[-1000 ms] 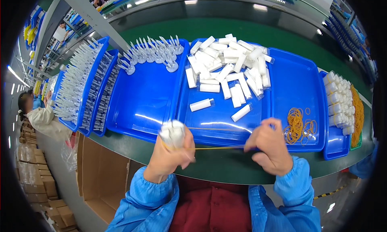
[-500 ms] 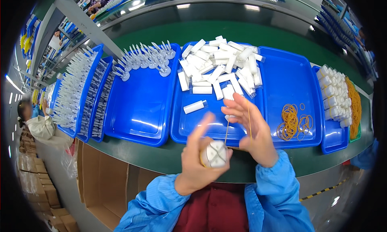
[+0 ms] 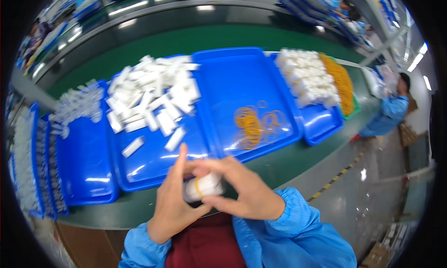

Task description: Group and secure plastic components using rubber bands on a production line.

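Between my two hands, just above the front edge of the table, is a bundle of white tubes [image 3: 205, 187] with a yellow rubber band around it. My left hand [image 3: 171, 205] grips the bundle from the left, one finger pointing up. From the right, my right hand [image 3: 247, 188] closes its thumb and fingers on the same bundle. Some fingertips are blurred. Beyond my hands, a blue tray [image 3: 153, 168] bears a heap of white tubes [image 3: 153, 91], with a few lying apart toward its front. Loose rubber bands [image 3: 249, 128] lie in the blue tray to its right.
At the right, a smaller blue tray [image 3: 321, 128] holds stacked white bundles [image 3: 307, 77], beside a green-rimmed container of rubber bands [image 3: 340, 81]. On the left, clear plastic parts [image 3: 79, 105] stand in a blue tray [image 3: 88, 175]; tilted, filled trays [image 3: 28, 161] stand farther left. A person [image 3: 391, 109] is at the far right.
The band that was stretched between my hands now sits around the bundle. My right hand has come down onto the bundle. The whole view has swung to the right.
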